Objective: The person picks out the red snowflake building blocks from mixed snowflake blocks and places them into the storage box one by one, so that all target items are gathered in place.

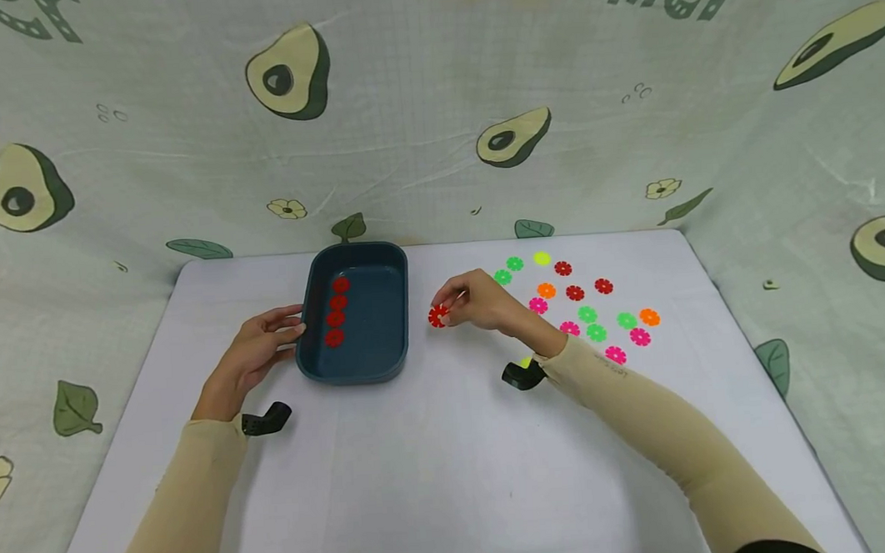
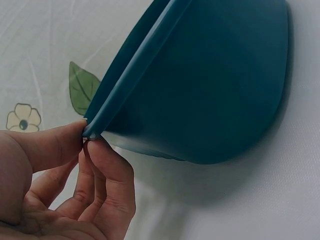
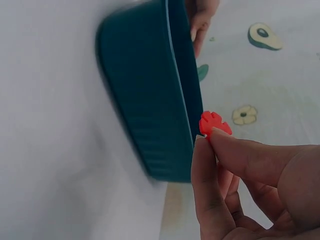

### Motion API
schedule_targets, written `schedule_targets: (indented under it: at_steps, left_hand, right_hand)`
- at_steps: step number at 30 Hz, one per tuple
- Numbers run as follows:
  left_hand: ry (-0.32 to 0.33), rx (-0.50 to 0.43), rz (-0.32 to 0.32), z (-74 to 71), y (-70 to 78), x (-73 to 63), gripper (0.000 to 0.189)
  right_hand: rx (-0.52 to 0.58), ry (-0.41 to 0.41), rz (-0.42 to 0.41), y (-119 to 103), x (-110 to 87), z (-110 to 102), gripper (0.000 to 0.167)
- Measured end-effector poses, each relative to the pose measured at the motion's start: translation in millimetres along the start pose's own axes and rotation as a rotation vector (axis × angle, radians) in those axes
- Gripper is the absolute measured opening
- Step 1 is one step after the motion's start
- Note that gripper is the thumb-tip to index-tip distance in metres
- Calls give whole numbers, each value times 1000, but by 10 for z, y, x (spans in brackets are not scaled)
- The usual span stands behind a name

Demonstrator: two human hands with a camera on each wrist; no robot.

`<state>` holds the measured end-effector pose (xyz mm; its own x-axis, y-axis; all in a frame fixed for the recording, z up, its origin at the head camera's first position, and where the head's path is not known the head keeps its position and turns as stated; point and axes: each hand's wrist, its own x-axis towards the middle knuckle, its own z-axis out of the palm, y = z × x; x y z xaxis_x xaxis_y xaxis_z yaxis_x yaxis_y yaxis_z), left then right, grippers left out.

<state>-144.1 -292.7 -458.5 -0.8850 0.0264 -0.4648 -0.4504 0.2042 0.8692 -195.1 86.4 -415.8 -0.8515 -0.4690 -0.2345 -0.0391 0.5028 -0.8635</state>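
A dark teal rectangular tub [image 1: 372,369] stands on the white table, and several red notched discs [image 1: 335,319] lie in a row on its floor. My left hand [image 1: 262,346] pinches the tub's left rim between thumb and fingers, as the left wrist view shows up close. Just right of the tub, my right hand [image 1: 481,301] holds a red notched disc [image 3: 212,123] between thumb and index fingertip, above the table. In the right wrist view this disc overlaps the tub's rim.
To the right lie scattered notched discs: red [image 1: 603,286], green [image 1: 596,333], pink [image 1: 615,354], orange [image 1: 650,317] and yellow [image 1: 542,258]. Some sit beyond the right forearm, one partly hidden by its black wrist piece [image 1: 524,376]. A cloth printed with avocados [image 1: 514,137] hangs behind the table.
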Motion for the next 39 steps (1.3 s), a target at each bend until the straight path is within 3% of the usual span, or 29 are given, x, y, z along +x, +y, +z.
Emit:
schedule_targets:
  at_steps: [13, 26, 39]
  left_hand:
    - [5, 5, 4, -11, 4, -21, 61]
    - [2, -13, 16, -9, 0, -25, 60]
    - [8, -17, 15, 1, 17, -33, 60]
  right_hand:
    - [32, -66, -86, -260, 166, 287, 22]
    - [-66, -143, -193, -554, 416, 632, 20]
    - [-169, -190, -143, -712, 759, 930, 22]
